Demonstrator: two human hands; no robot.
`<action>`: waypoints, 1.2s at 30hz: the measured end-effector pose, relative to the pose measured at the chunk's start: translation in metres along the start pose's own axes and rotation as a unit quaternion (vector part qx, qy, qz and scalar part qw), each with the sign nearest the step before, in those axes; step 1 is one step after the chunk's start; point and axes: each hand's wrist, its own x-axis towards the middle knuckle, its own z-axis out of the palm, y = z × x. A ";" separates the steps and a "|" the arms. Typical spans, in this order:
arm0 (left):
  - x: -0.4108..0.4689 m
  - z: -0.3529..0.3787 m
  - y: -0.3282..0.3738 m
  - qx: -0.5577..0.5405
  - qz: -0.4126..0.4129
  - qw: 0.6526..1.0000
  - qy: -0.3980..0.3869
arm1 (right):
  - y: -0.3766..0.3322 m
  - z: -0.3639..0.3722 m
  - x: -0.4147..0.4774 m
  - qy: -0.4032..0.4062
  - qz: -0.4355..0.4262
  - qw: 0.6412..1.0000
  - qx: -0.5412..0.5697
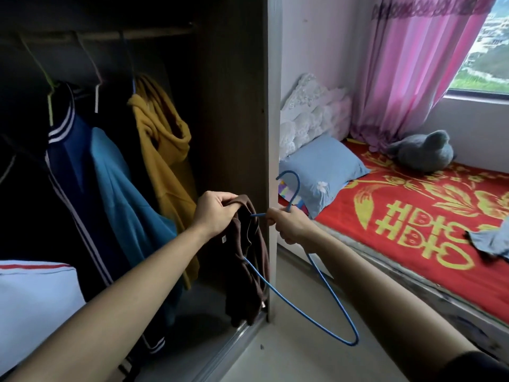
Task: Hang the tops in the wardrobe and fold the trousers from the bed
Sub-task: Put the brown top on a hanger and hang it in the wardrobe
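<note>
Top [248,271] at the grip: soft matt cloth. Hanger [298,183] held beside it: thin wire, smooth blue coating. Wardrobe panel [234,119] behind: matt wood noted.

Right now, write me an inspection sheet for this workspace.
Surface: bed with a red cover; a blue-grey garment lies at its right edge.
Job's things: brown top, with one arm of the hanger pushed into it; yellow top, teal top and navy top hang from the rail.
Clutter: pillow and plush toy on the bed.
Hands: left hand grips the brown top; right hand grips the hanger below its hook.
Cables: nothing seen.
Surroundings: open wardrobe, pink curtain, window.
</note>
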 end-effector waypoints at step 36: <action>-0.002 -0.046 0.010 0.112 -0.096 0.984 0.105 | -0.030 0.005 -0.012 0.083 -0.223 0.923 -0.303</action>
